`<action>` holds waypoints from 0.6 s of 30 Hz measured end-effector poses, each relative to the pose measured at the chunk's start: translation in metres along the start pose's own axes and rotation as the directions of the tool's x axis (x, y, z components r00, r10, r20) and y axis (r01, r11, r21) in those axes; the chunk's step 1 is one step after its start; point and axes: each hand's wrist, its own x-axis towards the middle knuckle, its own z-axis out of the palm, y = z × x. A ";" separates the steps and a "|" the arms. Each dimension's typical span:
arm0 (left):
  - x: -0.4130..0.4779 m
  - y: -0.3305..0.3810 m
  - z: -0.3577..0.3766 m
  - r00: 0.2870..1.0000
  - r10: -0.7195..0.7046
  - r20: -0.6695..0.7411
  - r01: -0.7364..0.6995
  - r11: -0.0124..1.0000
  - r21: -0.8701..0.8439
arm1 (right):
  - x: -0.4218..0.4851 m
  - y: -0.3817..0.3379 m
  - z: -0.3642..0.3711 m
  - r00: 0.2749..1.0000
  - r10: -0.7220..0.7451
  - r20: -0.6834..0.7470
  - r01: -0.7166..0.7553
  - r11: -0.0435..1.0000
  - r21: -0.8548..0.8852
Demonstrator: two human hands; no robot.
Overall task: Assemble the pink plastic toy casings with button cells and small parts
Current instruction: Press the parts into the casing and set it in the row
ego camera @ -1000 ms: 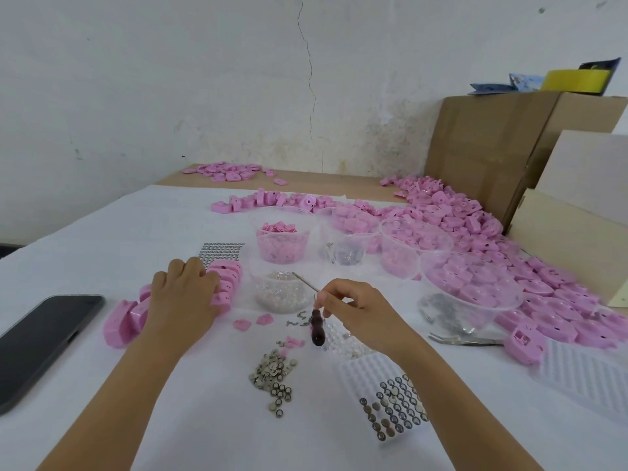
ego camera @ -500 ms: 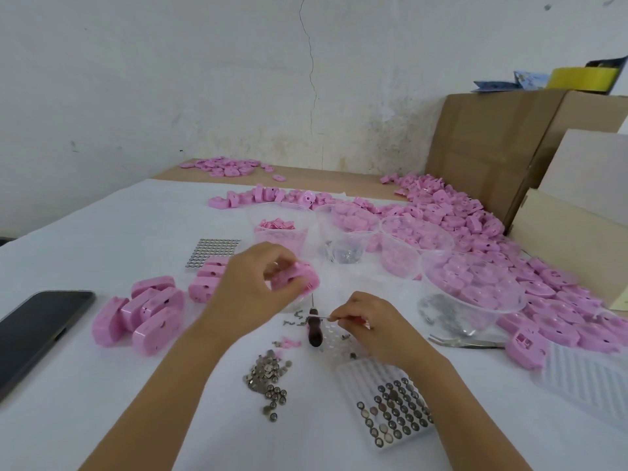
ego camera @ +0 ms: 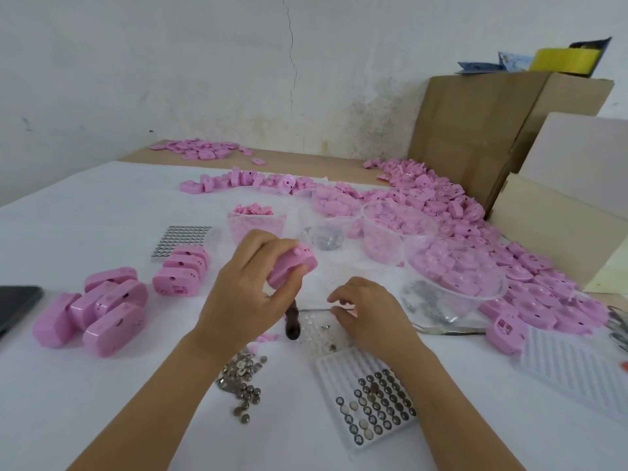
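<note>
My left hand [ego camera: 244,294] grips a pink casing [ego camera: 293,266], lifted and tilted above the middle of the table. My right hand [ego camera: 368,312] hovers low just right of it, fingertips pinching the thin metal shaft of a small dark-handled tool [ego camera: 293,322]. The tool's handle hangs between the two hands. Loose button cells [ego camera: 243,377] lie below my left wrist. A white tray of button cells [ego camera: 373,402] sits under my right forearm. Small clear parts [ego camera: 316,334] are scattered under the tool.
Assembled pink casings [ego camera: 98,311] lie at left, and another row of casings [ego camera: 183,270] stands behind them by a sheet of cells [ego camera: 183,237]. Clear cups and bowls of pink parts [ego camera: 397,229] stand behind my hands. A phone [ego camera: 17,304] lies far left, cardboard boxes [ego camera: 492,130] stand back right.
My left hand took a pink casing from the row at left and carried it to the middle. My right hand sank toward the table with the tool.
</note>
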 end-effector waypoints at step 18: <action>-0.005 -0.005 -0.004 0.990 -0.136 -0.025 0.134 0.989 -0.063 | 0.005 -0.034 0.027 0.999 0.002 0.042 -0.005 0.996 0.093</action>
